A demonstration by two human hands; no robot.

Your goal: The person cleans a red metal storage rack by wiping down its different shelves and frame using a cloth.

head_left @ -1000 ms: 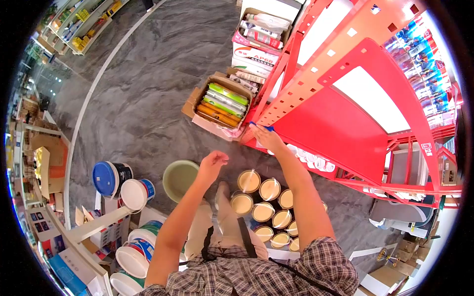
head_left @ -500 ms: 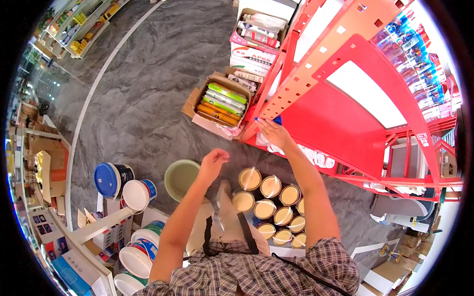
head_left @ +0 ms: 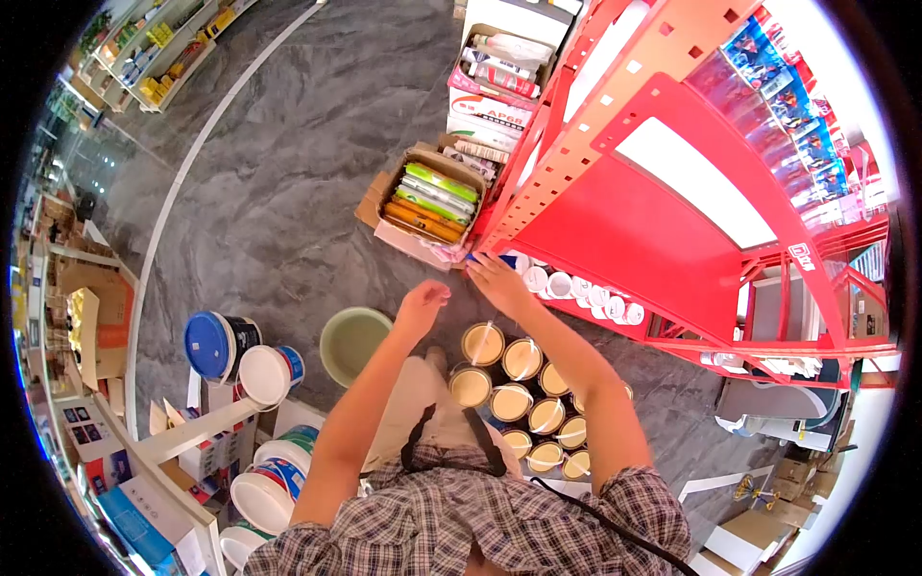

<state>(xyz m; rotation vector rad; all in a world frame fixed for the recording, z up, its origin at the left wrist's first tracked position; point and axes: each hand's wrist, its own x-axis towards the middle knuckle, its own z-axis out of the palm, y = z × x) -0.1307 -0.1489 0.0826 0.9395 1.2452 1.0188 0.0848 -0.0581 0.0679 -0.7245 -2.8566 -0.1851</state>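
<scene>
Blue item under right hand, beside red rack

Checked fabric of the person's shirt (head_left: 413, 523) fills the bottom centre of the frame, and both bare arms reach up from it. The left hand (head_left: 423, 307) hangs near the centre, its fingers loosely bent and released. The right hand (head_left: 496, 284) is just to the right of it and a little higher. Its fingers are stretched over a blue item (head_left: 506, 260), perhaps a cloth, near the foot of the orange-red upright (head_left: 547, 178). I cannot tell whether these fingers grasp the item or only press it.

Below the right hand, round cans (head_left: 513, 402) with cream-coloured tops stand together in rows. To the left of the left arm is a pale green basin (head_left: 357, 346), and farther left are a bucket with blue lid (head_left: 206, 344) and a bucket with white lid (head_left: 263, 375).

Just above the hands, an open cardboard box (head_left: 389, 187) holds green, white and orange packs (head_left: 430, 202). The red rack (head_left: 615, 226) occupies the right side, with white cylinders (head_left: 581, 288) along its lower edge. Farthest, at upper left, a shelf (head_left: 158, 58) carries small yellow goods.
</scene>
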